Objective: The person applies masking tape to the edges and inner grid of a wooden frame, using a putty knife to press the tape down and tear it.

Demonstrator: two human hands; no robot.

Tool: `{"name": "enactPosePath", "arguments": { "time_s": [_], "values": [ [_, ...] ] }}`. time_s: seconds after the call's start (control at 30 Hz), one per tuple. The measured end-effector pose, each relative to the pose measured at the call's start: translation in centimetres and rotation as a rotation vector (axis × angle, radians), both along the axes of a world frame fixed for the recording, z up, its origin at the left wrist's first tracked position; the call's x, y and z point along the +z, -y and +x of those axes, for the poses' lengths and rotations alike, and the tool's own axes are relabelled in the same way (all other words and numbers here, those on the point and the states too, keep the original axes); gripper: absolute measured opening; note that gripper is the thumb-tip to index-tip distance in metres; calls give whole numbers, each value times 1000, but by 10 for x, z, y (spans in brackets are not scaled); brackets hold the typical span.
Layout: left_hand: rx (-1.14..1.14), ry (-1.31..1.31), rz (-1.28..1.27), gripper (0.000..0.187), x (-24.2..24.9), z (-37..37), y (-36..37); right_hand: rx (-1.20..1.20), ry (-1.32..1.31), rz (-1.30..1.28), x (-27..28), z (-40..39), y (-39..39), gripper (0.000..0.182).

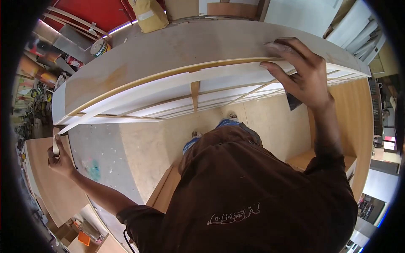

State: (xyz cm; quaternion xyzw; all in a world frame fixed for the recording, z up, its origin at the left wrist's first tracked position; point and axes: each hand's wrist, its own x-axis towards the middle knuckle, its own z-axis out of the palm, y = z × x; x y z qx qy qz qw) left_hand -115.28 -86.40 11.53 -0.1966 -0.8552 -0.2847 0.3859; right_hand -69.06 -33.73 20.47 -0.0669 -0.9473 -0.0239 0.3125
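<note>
My left hand is closed on the loose end of a thin white edging strip. The strip slants up from my fingers to the long edge of a large wooden panel, then follows that edge rightward. At the panel's right part, my right hand straddles the edge, fingers over the top face and thumb on the near side. A dark flat piece shows below the right palm; how it is held is hidden. Under the panel edge runs a wooden frame with white panels between its bars.
A wooden cabinet side stands at my right. To the left lie a brown board and a can. A yellow bag sits beyond the panel. Paint marks dot the grey floor section.
</note>
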Motion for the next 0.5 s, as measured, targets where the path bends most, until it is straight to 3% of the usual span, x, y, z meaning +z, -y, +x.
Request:
{"name": "enactPosePath", "arguments": {
  "time_s": [0.5],
  "values": [
    [-46,84,104,45,4,-6,-15,77,17,-5,-7,-21,8,23]
  ]
}}
